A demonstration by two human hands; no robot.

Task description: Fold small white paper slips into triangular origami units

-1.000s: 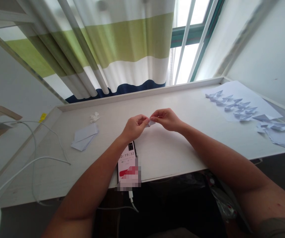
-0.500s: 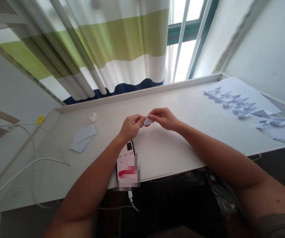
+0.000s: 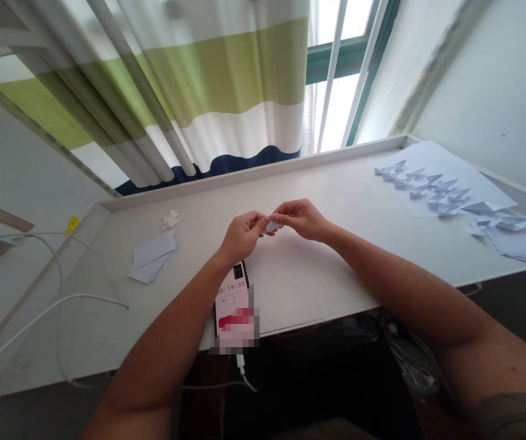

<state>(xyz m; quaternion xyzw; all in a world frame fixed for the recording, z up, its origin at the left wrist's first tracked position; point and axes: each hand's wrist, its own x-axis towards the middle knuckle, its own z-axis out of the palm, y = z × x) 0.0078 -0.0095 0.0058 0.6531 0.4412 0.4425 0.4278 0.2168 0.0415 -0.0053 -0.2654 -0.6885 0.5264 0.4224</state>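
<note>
Between my two hands is a small folded piece of white paper (image 3: pixel 272 227), held above the middle of the desk. My left hand (image 3: pixel 243 234) pinches its left side with thumb and fingers. From the other side, my right hand (image 3: pixel 302 219) grips it, the thumb lying over its upper edge. The fingers cover much of the paper, so its full shape is hidden. Several folded white paper boats (image 3: pixel 437 186) stand in rows at the right of the desk, some on a large white sheet (image 3: pixel 455 165).
A phone (image 3: pixel 233 299) with a running timer lies below my left wrist, a white charging cable (image 3: pixel 241 365) plugged in. To the left are paper slips (image 3: pixel 153 255), a crumpled white scrap (image 3: pixel 170 219) and loose cables (image 3: pixel 61 299). A paper stack (image 3: pixel 522 247) sits at the right edge.
Both hands stay in nearly the same place on the folded paper. My right thumb has shifted slightly over it, and the view has moved a little.
</note>
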